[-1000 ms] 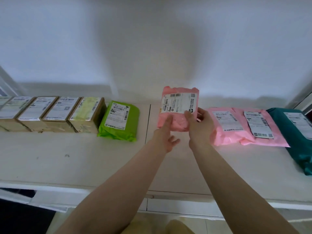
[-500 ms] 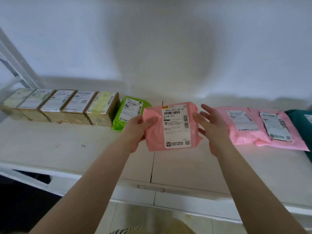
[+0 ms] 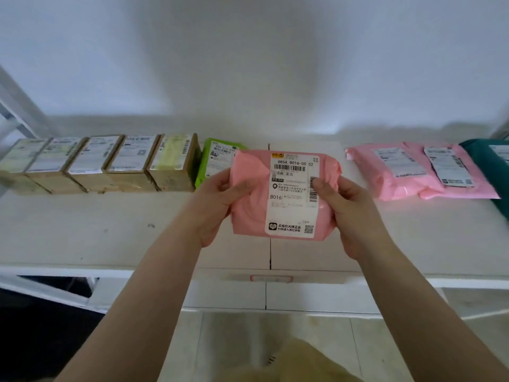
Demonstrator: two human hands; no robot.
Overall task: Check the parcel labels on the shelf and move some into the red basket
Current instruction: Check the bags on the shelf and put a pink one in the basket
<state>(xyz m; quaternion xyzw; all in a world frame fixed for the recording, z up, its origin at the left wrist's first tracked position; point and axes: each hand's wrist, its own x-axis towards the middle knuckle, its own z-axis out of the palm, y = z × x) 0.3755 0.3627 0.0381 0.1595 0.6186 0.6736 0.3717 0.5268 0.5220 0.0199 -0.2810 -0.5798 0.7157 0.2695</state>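
Observation:
I hold a pink plastic parcel (image 3: 249,205) above the white shelf (image 3: 110,232), its white label (image 3: 292,194) facing me and reading "685A B016-00 02". My left hand (image 3: 213,205) grips its left edge and my right hand (image 3: 348,213) grips its right edge, thumb on the label's barcode. A green parcel (image 3: 217,158) lies just behind my left hand. Two pink parcels (image 3: 385,172) (image 3: 451,172) lie on the shelf to the right. No red basket is in view.
Several brown cardboard boxes (image 3: 115,164) with labels stand in a row at the shelf's left. A dark teal parcel (image 3: 490,158) lies at the far right edge. A white wall rises behind the shelf. Tiled floor shows below the shelf's front edge.
The pink parcel has come off the shelf towards me and turned so its label stands upright. My right hand, open half a second ago, has closed on its right edge.

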